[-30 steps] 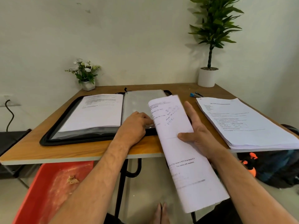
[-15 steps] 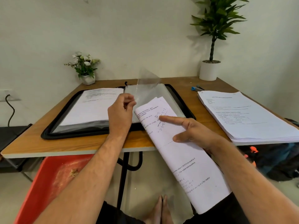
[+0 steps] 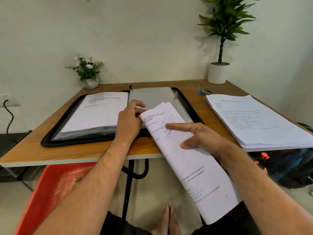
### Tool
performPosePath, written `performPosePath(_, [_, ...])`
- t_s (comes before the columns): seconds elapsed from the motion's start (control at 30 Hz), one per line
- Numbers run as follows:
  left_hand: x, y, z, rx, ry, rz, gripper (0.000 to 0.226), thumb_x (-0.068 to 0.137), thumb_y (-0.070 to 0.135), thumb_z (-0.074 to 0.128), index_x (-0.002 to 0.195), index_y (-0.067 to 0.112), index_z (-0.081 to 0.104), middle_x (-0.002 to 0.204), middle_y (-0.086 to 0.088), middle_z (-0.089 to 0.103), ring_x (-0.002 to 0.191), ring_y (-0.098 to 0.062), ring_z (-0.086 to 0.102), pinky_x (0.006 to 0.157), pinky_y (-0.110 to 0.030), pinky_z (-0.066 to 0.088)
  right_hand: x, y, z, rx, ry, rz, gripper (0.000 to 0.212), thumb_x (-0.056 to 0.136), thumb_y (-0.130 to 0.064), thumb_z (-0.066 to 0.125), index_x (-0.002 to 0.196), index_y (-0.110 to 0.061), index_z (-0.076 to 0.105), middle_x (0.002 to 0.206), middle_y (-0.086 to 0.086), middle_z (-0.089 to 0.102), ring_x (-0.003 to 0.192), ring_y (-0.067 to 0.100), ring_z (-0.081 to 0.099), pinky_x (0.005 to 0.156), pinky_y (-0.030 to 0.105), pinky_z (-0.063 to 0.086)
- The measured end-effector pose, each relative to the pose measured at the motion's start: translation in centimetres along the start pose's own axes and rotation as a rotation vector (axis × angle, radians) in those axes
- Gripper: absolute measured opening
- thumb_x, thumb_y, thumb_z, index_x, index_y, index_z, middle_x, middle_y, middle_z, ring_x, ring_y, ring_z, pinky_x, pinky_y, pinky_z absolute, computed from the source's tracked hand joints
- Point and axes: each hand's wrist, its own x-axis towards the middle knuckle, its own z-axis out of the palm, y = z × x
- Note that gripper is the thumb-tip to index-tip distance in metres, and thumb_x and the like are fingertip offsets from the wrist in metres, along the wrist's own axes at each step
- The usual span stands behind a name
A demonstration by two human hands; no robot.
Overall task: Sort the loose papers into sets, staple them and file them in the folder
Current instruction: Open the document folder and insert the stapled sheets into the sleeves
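Head view: right hand (image 3: 201,138) grips the curled stapled set (image 3: 184,150), its top over the display folder (image 3: 118,116) on the tabletop (image 3: 84,150); left hand (image 3: 130,122) fingers pinch a clear sleeve. Risk: curled sheets may snag and crumple at the sleeve mouth.

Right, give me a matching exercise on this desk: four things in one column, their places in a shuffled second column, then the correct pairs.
Things
1. stapler
2. flower pot
3. paper stack
4. paper set

Places
A. far left corner of the table
B. held in the right hand, its top end over the open folder
C. right side of the table, beside the folder
D. just behind the paper stack, near the tall plant

Pairs: 1-D, 2-A, 3-C, 4-B
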Motion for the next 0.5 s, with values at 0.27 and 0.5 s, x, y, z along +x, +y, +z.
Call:
performPosePath(0.27, [-0.1,-0.2,0.0,-0.258,0.108,0.021,0.011,0.092,0.016,0.072,0.103,0.018,0.071,0.096,0.007,0.076,0.088,-0.006,0.072,0.08,-0.027,0.06,0.8,-0.7,0.5,-0.037,0.049,0.119,0.06,0.086,0.016,0.056,0.121,-0.03,0.073,0.14,-0.011,0.058,0.114,0.013,0.062,0.085,0.025,0.056])
performPosePath(0.5, [-0.5,-0.2,0.1,-0.025,0.019,0.226,0.018,0.093,0.025,0.071,0.109,0.019,0.077,0.105,0.009,0.075,0.099,-0.003,0.068,0.091,-0.017,0.052,1.7,-2.0,0.8,0.027,0.213,0.154,0.062,0.084,0.003,0.069,0.133,-0.031,0.052,0.126,0.007,0.059,0.097,0.029,0.07,0.069,0.033,0.058])
